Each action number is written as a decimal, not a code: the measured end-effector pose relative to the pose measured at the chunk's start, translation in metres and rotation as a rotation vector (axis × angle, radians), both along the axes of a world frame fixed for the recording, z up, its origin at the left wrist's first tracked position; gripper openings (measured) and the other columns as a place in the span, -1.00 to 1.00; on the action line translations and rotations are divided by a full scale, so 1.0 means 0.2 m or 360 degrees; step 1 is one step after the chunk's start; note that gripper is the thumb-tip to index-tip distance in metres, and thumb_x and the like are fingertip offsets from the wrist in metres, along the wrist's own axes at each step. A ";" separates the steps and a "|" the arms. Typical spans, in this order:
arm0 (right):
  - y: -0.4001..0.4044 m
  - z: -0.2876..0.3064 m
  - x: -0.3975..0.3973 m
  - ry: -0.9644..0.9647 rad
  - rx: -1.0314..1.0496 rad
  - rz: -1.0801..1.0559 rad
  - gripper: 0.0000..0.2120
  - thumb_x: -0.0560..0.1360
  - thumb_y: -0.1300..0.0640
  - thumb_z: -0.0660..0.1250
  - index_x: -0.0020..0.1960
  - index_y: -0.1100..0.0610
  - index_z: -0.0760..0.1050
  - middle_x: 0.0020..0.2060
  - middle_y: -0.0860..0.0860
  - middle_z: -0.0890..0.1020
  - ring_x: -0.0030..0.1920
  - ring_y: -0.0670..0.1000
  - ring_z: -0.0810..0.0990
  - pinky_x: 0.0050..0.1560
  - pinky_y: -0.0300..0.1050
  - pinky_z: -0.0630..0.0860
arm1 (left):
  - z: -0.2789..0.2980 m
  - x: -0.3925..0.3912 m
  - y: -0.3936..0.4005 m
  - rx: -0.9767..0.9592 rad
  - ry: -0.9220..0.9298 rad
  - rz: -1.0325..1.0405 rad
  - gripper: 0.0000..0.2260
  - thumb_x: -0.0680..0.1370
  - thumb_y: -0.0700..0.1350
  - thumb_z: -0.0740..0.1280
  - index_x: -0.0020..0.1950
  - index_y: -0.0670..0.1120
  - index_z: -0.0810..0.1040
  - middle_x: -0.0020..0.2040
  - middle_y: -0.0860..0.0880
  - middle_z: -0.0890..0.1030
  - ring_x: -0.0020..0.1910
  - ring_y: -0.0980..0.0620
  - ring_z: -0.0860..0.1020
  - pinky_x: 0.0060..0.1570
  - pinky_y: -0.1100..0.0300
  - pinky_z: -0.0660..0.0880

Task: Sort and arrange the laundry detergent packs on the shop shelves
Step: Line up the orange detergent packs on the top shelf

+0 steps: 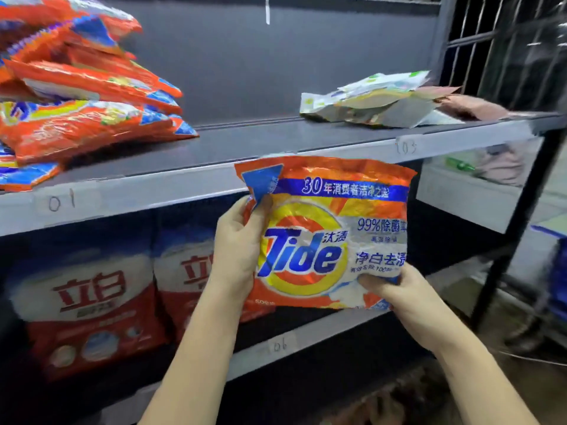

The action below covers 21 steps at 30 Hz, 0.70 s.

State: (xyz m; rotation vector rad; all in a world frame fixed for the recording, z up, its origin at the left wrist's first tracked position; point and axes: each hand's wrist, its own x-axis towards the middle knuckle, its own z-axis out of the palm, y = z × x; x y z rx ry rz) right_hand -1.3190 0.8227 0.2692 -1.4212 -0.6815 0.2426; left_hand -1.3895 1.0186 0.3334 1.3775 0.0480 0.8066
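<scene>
An orange Tide detergent pack [325,228] is held upright in front of the shelves, its front facing me. My left hand [237,243] grips its left edge, thumb on the front near the top corner. My right hand [395,289] pinches its lower right corner. A pile of similar orange packs [82,102] lies stacked on the upper shelf [245,139] at the left. Two red-and-white detergent bags [89,302] stand on the lower shelf [276,345], the second one [184,271] partly hidden behind my left arm.
Pale, flat packets [377,102] lie on the upper shelf at the right, with a pinkish pack [469,107] beside them. A black shelf post [518,222] rises at the right. The shelf edges carry handwritten labels [61,202]. A barred window [506,44] is behind.
</scene>
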 end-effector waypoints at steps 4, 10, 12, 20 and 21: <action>-0.19 -0.21 0.14 0.0214 -0.0095 -0.0085 -0.50 0.22 -0.07 0.48 0.13 0.04 0.59 0.06 0.01 0.68 0.10 0.07 0.63 0.22 0.16 0.49 | -0.19 0.21 -0.18 -0.0005 0.0212 -0.0057 -0.84 0.56 -0.06 0.29 -0.15 -0.07 0.59 -0.26 -0.05 0.69 -0.29 0.03 0.66 -0.30 0.21 0.58; -0.44 -0.40 0.43 0.0426 -0.0199 -0.0134 -0.64 0.33 0.11 0.51 0.10 0.13 0.58 0.00 0.05 0.69 0.04 0.08 0.66 0.11 -0.03 0.57 | -0.46 0.54 -0.42 -0.0267 0.0520 -0.0028 -0.80 0.59 -0.03 0.26 -0.13 -0.11 0.54 -0.32 -0.02 0.67 -0.37 0.06 0.64 -0.36 0.20 0.57; -0.52 -0.45 0.53 0.0500 -0.0243 -0.0137 -0.67 0.36 0.13 0.46 0.11 0.14 0.56 0.00 0.07 0.69 0.02 0.08 0.67 0.07 -0.05 0.59 | -0.55 0.64 -0.50 -0.0334 0.0590 -0.0015 -0.81 0.60 -0.02 0.25 -0.12 -0.10 0.54 -0.33 0.00 0.68 -0.38 0.07 0.65 -0.37 0.22 0.57; -0.71 -0.62 0.89 0.0594 -0.0426 -0.0096 -0.76 0.45 0.13 0.41 0.11 0.08 0.53 -0.06 -0.04 0.71 -0.05 -0.04 0.68 -0.11 -0.24 0.59 | -0.80 0.96 -0.70 -0.0408 0.0799 0.0184 -0.82 0.60 0.04 0.24 -0.12 -0.01 0.53 -0.29 0.01 0.68 -0.33 0.05 0.66 -0.27 0.16 0.58; -0.72 -0.64 0.93 0.0588 -0.0436 -0.0091 -0.76 0.44 0.13 0.41 0.11 0.09 0.53 -0.06 -0.04 0.71 -0.05 -0.05 0.68 -0.10 -0.24 0.58 | -0.82 0.99 -0.71 -0.0441 0.0818 0.0180 -0.82 0.60 0.04 0.24 -0.10 0.00 0.54 -0.28 0.00 0.69 -0.31 0.02 0.67 -0.21 0.11 0.60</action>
